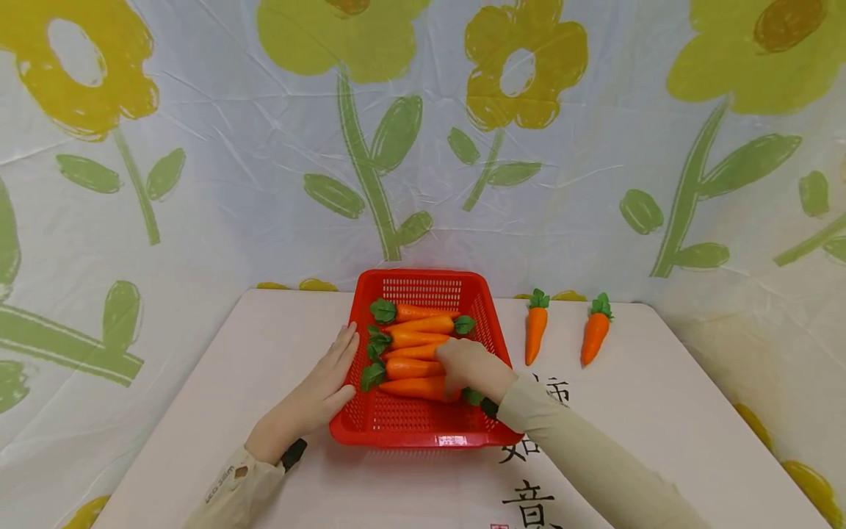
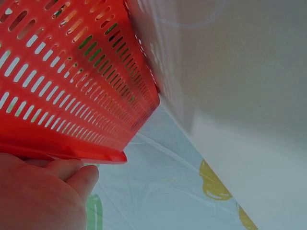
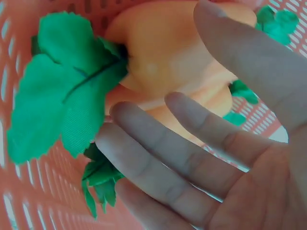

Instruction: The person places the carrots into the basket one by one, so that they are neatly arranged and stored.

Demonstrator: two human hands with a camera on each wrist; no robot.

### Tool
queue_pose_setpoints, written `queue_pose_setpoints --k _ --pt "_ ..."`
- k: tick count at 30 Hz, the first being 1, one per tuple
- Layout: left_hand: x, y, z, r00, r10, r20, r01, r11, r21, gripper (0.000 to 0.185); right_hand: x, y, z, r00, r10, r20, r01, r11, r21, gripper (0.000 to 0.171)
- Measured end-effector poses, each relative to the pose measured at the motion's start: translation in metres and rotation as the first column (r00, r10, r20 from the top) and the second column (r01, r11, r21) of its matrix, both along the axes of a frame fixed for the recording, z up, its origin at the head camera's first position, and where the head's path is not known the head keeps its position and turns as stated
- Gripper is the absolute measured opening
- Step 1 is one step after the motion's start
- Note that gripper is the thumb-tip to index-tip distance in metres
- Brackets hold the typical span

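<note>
Our left hand (image 1: 311, 400), fingers straight, presses flat on the red basket (image 1: 423, 433) side wall | our right hand (image 1: 471, 367), fingers loosely spread, rests on carrots (image 1: 413, 367) piled in basket under its fingertips | two loose carrots (image 1: 535, 327) lie well beyond its knuckles on the table (image 1: 661, 411).

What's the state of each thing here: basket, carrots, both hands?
Basket: upright on the table, holding a row of carrots.
Carrots in basket: lying sideways, stacked side by side.
Two carrots on table: loose, right of the basket, apart from each other.
Left hand: fingers straight, resting against the basket's left wall.
Right hand: inside the basket, fingers relaxed over the carrots, gripping none.
</note>
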State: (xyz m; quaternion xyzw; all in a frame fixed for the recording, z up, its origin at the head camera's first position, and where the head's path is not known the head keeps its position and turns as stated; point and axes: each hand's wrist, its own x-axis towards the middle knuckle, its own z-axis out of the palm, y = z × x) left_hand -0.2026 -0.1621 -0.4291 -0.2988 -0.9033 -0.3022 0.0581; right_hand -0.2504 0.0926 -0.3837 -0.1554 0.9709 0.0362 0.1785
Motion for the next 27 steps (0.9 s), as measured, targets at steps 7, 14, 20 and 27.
queue_pose_setpoints --k 7,14,20,27 --pt "-0.001 -0.001 -0.001 1.000 0.003 0.006 -0.003 1.000 -0.004 0.073 -0.003 0.013 0.024 0.999 0.047 0.022 -0.043 0.985 -0.167 0.041" --pt "-0.001 0.000 -0.002 1.000 -0.002 0.004 0.002 1.000 -0.003 0.073 -0.011 0.038 0.047 0.986 0.134 -0.102 -0.159 0.940 -0.303 0.027" --pt "0.000 0.000 -0.001 1.000 0.006 0.019 -0.006 1.000 -0.001 0.072 -0.020 0.058 0.062 0.974 0.145 -0.173 -0.203 0.897 -0.393 0.018" --pt "-0.001 0.001 -0.001 1.000 0.004 0.014 -0.004 1.000 -0.001 0.072 -0.034 0.083 0.066 0.957 0.069 -0.283 -0.217 0.817 -0.534 0.018"
